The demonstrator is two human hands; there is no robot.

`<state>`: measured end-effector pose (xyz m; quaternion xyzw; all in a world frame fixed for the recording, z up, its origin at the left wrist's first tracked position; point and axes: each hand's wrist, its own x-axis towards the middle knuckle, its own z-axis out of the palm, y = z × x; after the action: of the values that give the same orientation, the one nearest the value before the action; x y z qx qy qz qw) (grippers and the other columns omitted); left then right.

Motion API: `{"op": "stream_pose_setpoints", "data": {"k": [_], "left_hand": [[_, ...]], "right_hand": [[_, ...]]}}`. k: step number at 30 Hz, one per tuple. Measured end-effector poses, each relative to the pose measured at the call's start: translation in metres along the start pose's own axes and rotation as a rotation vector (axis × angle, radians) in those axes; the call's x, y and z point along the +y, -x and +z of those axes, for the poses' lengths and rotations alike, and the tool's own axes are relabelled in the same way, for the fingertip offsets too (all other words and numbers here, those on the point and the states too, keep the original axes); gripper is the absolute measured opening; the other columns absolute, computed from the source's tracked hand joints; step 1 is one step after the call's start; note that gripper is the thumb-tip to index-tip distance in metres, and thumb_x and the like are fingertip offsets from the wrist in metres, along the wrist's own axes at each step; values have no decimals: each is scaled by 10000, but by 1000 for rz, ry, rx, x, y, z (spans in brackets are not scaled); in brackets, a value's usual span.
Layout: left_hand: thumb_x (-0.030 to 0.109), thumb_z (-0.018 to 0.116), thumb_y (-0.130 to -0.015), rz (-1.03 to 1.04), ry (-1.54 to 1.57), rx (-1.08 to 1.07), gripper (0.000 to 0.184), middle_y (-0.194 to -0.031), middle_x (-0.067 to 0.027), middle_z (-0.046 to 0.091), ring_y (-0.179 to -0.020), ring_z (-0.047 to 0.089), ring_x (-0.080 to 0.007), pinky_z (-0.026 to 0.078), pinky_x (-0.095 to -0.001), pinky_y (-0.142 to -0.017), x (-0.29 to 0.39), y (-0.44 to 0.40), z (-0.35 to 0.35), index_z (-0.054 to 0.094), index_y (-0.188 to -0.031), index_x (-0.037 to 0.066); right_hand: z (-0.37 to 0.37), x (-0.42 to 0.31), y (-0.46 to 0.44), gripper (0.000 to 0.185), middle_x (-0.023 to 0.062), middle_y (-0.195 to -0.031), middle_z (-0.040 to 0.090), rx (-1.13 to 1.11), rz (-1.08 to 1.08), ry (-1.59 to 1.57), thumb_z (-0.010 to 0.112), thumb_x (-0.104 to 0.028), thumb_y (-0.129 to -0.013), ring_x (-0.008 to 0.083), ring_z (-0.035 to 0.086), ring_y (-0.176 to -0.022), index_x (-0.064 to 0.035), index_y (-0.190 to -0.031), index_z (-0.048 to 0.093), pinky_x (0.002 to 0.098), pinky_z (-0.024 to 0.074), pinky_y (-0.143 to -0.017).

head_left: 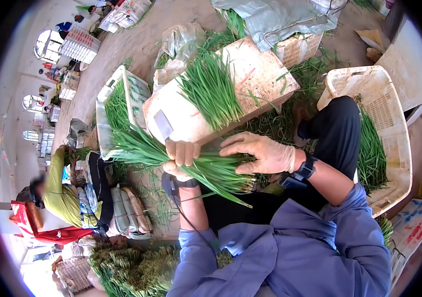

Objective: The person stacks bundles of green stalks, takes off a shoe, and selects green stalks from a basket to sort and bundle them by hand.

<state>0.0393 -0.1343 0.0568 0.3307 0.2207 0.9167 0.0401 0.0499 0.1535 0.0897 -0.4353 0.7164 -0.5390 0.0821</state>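
My left hand [181,157], in a pale thin glove, is closed around a bunch of green chives [216,173]. The leaves fan out to the left and the pale cut ends point right. My right hand [260,152], gloved too, has its fingers stretched out and apart over the stem side of the bunch. A flat metal blade [163,124] shows just above my left knuckles; its handle is hidden. Beyond my hands, a second pile of chives [213,89] lies on a pale, dirt-marked board [265,69].
On the right stands a cream plastic crate [394,143] with chives inside. Another white crate [134,94] of chives is at the left of the board. Bundled chives [141,270] lie at lower left. A person in a yellow-green top [65,193] sits at left. Loose leaves litter the floor.
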Motion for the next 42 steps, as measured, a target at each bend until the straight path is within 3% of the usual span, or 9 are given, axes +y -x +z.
{"op": "stream_pose_setpoints", "data": {"k": [7,13,15,19,26,30,33,38,42], "left_hand": [[138,692,-877,30,53,68,162,-864,48,679,-810,643,-144,499,-355,-849,2,17,-17,581,-996,147],[97,650,-905,77,106,206,161,-920,9,682,-951,653,-188,491,-409,-976,14,25,-23,571,-1041,130],[90,650,-913,74,106,226,155,-936,1,682,-974,646,-199,486,-436,-1014,16,24,-24,567,-1038,129],[82,672,-893,66,84,240,189,-960,-4,686,-989,644,-213,479,-453,-1028,17,24,-29,567,-1045,124],[73,674,-862,34,18,285,236,-954,-6,679,-984,632,-231,471,-471,-1025,14,26,-34,575,-1069,125],[75,680,-845,25,-28,356,254,-942,-4,663,-951,606,-224,472,-467,-981,18,29,-36,573,-1070,126],[92,669,-861,39,-16,391,230,-937,9,655,-943,604,-209,473,-464,-992,20,29,-37,563,-1060,138],[89,660,-872,16,19,313,215,-904,18,621,-933,596,-195,470,-478,-1021,21,26,-39,543,-1045,141],[75,639,-871,8,-8,277,203,-883,15,597,-897,564,-189,466,-487,-1024,16,21,-41,540,-1037,138]], "right_hand": [[14,22,6,92,97,-1183,710,164,142,-331,748,-83,-952,256,673,-1118,-41,-1025,713,374,530,-1005],[-9,34,31,74,156,-914,690,513,315,435,667,-114,-916,371,694,-875,-41,-927,666,451,560,-774],[-15,6,35,138,131,-875,719,453,447,121,746,-155,-884,334,713,-758,-61,-965,685,400,578,-687],[12,-11,35,200,74,-783,725,257,-77,338,786,-271,-873,273,711,-671,-135,-1008,728,402,565,-602],[51,-6,14,225,58,-648,660,301,-21,541,768,-294,-812,302,680,-579,-134,-881,626,443,537,-563],[34,4,20,165,89,-666,679,178,156,589,714,-250,-804,311,703,-604,-110,-864,652,455,559,-573],[9,36,41,149,95,-751,702,-440,374,810,725,-224,-788,331,713,-731,-112,-877,684,475,555,-648],[-2,9,32,262,14,-1023,623,269,-133,761,741,-143,-829,236,630,-962,-159,-1085,690,387,496,-816],[13,21,23,265,30,-1063,686,-175,-171,770,681,-113,-823,229,675,-971,-152,-1081,728,378,542,-793]]}}
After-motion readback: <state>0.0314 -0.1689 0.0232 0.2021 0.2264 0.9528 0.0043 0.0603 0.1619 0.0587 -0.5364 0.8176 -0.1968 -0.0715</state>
